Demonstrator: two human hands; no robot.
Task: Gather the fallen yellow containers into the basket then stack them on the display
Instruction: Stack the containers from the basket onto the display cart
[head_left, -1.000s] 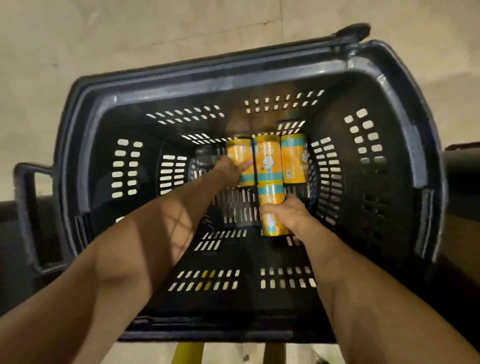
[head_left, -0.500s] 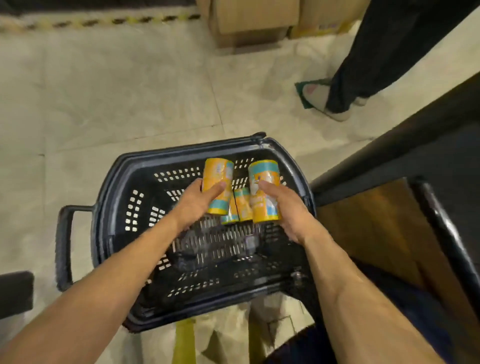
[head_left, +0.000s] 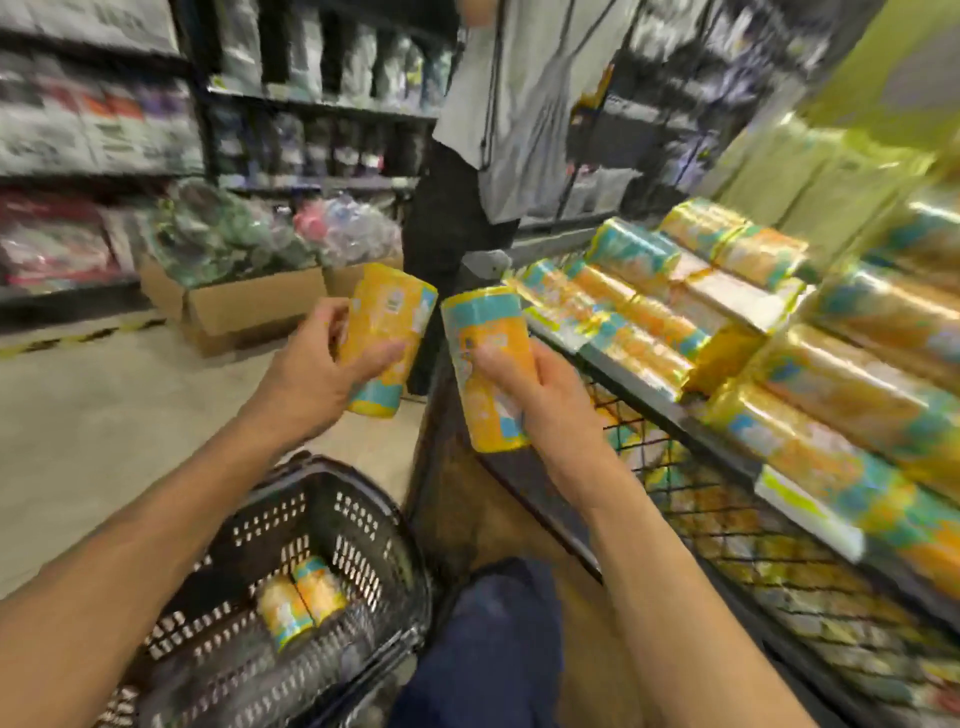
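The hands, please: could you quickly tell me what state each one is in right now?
Left hand: closed, holding the left yellow container.
Right hand: closed, holding the right yellow container.

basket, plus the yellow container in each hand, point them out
basket (head_left: 332, 470), head view, far rim
left-hand container (head_left: 389, 312), head view, upper label
right-hand container (head_left: 483, 327), head view, upper part of its side

We see a pale smooth floor (head_left: 104, 415), tall dark shelves (head_left: 197, 130) full of blurry packs, and brown cardboard boxes (head_left: 249, 306) standing below them.
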